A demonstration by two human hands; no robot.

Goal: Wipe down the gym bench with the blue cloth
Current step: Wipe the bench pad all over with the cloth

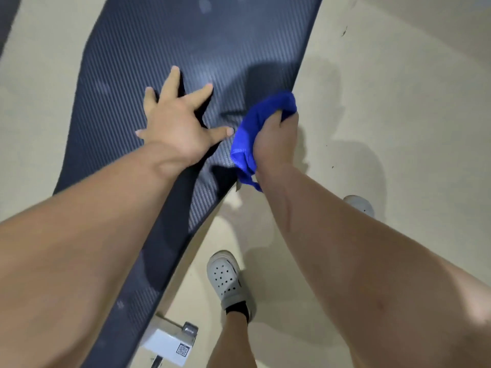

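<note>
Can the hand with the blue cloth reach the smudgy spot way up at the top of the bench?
Probably yes. The right hand holds the blue cloth at the bench edge, and nothing lies between it and the pale smudge; it just needs a long stretch or a step.

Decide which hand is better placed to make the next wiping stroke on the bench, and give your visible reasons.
The right hand. It already grips the bunched blue cloth at the bench pad's edge. The left hand lies spread flat on the pad, holding nothing, and looks better suited to bracing.
</note>
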